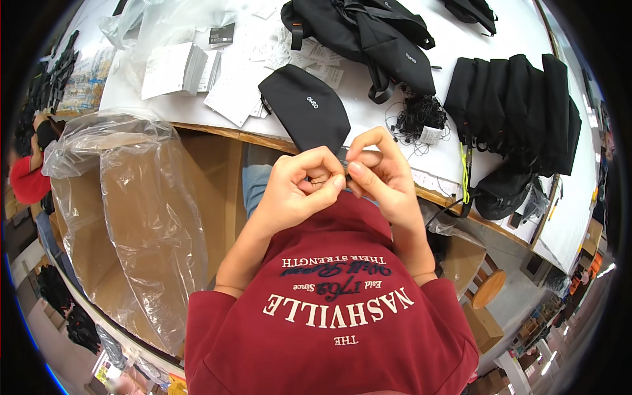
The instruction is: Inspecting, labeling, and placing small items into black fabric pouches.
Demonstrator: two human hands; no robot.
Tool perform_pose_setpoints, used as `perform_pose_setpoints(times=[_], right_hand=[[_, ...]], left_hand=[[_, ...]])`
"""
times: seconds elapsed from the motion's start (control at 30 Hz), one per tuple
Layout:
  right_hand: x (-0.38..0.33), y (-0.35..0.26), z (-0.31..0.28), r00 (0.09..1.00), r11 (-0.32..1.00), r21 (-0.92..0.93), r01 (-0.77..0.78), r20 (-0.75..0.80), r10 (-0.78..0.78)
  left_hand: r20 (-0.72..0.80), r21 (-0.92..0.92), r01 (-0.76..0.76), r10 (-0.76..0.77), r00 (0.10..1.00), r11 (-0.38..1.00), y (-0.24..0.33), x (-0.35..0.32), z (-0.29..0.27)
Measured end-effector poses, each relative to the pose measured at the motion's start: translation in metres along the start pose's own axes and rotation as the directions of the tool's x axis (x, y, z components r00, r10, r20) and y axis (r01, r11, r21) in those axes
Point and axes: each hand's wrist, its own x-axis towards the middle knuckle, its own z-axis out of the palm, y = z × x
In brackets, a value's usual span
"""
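Observation:
My left hand (297, 187) and my right hand (387, 176) meet in front of my chest at the table's near edge. Thumb and forefinger of each are pinched together, fingertips almost touching. Something thin and dark shows between them, too small to name. Just beyond my fingers lies a flat black fabric pouch (306, 105) with a small white print, its near end reaching the table edge. A tangle of thin black cords (421, 117) lies to the right of it, with a small white tag on top.
Black bags (368, 39) are heaped at the back. On the right stands a row of black pouches (513, 105), a rounded black bag (503, 191) near it. Stacked white cards (172, 69) sit at the left. Below them is a cardboard box lined with clear plastic (141, 217). Another person's red sleeve (29, 178) shows far left.

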Motion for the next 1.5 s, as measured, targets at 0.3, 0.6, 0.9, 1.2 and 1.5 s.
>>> perform_pose_setpoints(times=[0.3,0.6,0.9,1.2,1.5], right_hand=[[0.059,0.032,-0.011,0.954,0.368,-0.88,0.3,0.283,-0.1],[0.05,0.076,-0.006,0.974,0.174,-0.984,-0.033,-0.071,-0.214],[0.046,0.085,-0.027,0.917,0.019,-0.997,0.069,0.056,-0.396],[0.023,0.048,-0.028,0.777,0.15,-0.969,0.196,0.06,-0.627],[-0.013,0.009,-0.019,0.915,0.624,-0.763,0.169,-0.113,-0.387]], left_hand=[[0.228,0.599,-0.203,0.078,0.97,0.774,-0.022,-0.014,0.007],[0.135,0.543,-0.214,0.167,0.977,0.812,-0.028,-0.042,-0.007],[0.068,0.568,-0.179,0.172,0.983,0.803,-0.025,-0.029,-0.023],[-0.011,0.769,-0.281,0.452,0.892,0.574,-0.029,-0.01,-0.029],[0.291,0.907,-0.417,0.628,0.722,0.059,-0.04,0.006,-0.031]])
